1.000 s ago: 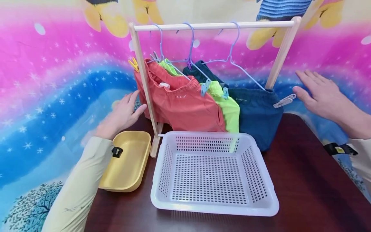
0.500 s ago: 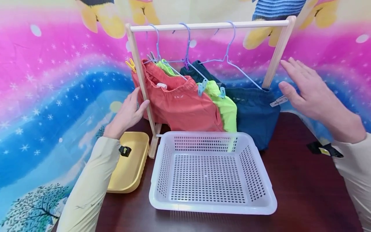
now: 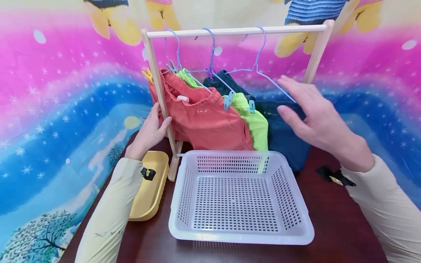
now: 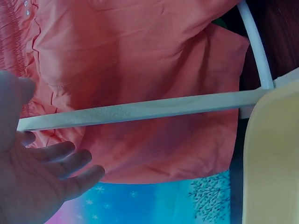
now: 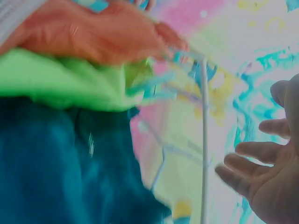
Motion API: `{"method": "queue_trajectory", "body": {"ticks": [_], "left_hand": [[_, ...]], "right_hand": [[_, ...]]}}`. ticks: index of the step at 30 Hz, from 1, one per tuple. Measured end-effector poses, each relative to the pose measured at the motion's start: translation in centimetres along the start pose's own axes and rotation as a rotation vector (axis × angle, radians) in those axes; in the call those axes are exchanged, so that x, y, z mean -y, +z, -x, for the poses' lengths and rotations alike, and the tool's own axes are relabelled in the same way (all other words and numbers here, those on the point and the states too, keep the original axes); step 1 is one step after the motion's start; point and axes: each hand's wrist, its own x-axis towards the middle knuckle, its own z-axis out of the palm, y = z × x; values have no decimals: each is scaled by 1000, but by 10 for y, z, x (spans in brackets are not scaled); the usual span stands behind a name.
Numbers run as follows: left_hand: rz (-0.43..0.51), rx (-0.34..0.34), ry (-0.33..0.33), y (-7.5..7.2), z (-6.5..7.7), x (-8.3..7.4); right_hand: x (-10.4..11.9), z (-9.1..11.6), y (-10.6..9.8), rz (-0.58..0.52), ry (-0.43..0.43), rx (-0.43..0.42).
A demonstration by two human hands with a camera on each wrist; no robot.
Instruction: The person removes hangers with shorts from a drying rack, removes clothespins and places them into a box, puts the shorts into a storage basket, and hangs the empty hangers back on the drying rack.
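My left hand (image 3: 148,131) is at the left post (image 3: 157,82) of a wooden clothes rack, thumb on one side and loosely spread fingers on the other; firm contact is unclear. Coral-red shorts (image 3: 210,124) hang closest to it. Behind them are lime-green shorts (image 3: 259,129), then navy shorts (image 3: 285,148) to the right. All hang from lilac wire hangers (image 3: 259,54) by clothespins, including a light blue clothespin (image 3: 227,101). With fingers straight, my right hand (image 3: 317,122) hovers before the navy shorts, hiding part of them. The right wrist view is blurred.
A white perforated plastic basket (image 3: 241,237) stands on the dark table (image 3: 158,244) in front of the rack. Left of it lies a yellow tray (image 3: 149,208), partly under my left forearm. A colourful printed cloth (image 3: 39,153) hangs behind everything.
My right hand has swept left from beyond the rack to in front of the navy shorts. My left hand has moved slightly right, up to the left post.
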Motion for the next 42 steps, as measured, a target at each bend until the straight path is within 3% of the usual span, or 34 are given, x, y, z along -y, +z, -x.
{"method": "queue_trajectory", "body": {"ticks": [5, 9, 14, 20, 26, 34, 42], "left_hand": [[70, -25, -20, 6, 0, 1], [91, -54, -39, 10, 0, 3], [91, -83, -48, 16, -2, 5], [103, -81, -72, 21, -5, 5], [66, -65, -97, 27, -5, 11], [21, -29, -139, 24, -6, 11], [8, -8, -139, 26, -14, 12]], "right_hand": [[18, -7, 28, -87, -75, 54], [26, -11, 51, -114, -49, 142], [29, -14, 70, -124, 13, 140], [32, -14, 82, -81, 68, 94], [32, -14, 91, -74, 147, 109], [27, -24, 100, -138, 182, 174], [22, -29, 105, -151, 224, 164]]}}
